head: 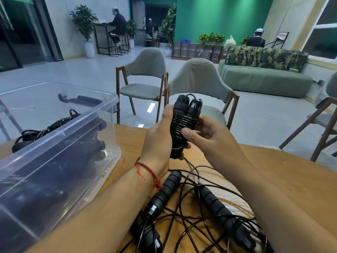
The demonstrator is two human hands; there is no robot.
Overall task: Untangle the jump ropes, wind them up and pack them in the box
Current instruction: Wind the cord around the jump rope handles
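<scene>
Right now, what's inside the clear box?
Black jump ropes, handles and cable coils, lie inside the clear box. The count is unclear: frosted walls blur the lower ones.

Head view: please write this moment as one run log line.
stage: winding | left hand: grips wound jump rope | right hand: holds its coils | box: packed ropes inside | table: tangled ropes

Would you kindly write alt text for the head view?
The left hand grips a wound jump rope bundle above a wooden table while the right hand holds its coils. Tangled jump ropes lie beneath; a clear plastic box stands left.
</scene>
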